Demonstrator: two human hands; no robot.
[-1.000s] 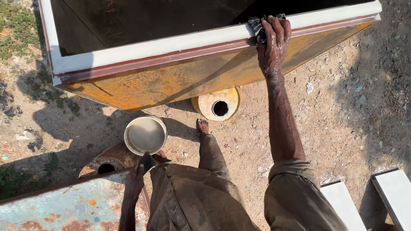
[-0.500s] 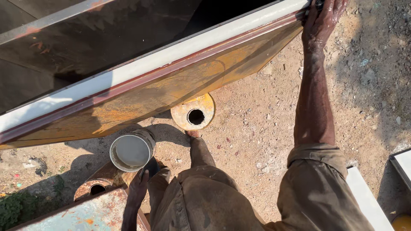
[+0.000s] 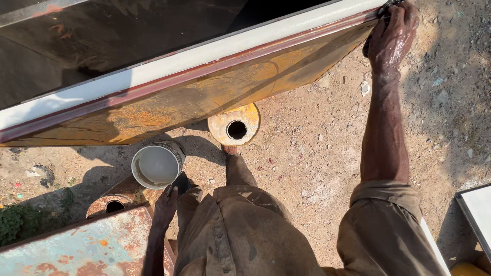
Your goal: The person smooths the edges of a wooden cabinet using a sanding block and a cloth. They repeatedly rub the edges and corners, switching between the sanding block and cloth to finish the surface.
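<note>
- The right hand (image 3: 391,36) is stretched out to the far corner of a large rusty metal frame (image 3: 204,97), its grip clenched around a dark object (image 3: 376,30) that is pressed against the frame's white-painted top edge; what the object is cannot be told.
- The frame is seen tilted across the upper part of the view, with a white band and a red-brown stripe along its rim and orange rust on its side.
- The left hand (image 3: 166,204) is held low beside the body, with the fingers closed on the near rim of a small round tin (image 3: 157,164) with a pale, whitish inside.
- The tin is held just above the sandy ground (image 3: 317,168), below the frame's edge.
- A rusty disc with a hole (image 3: 235,125) is seen under the frame, near the tin.
- A rusted, blue-painted panel (image 3: 76,245) lies at the lower left, beside the left forearm.
</note>
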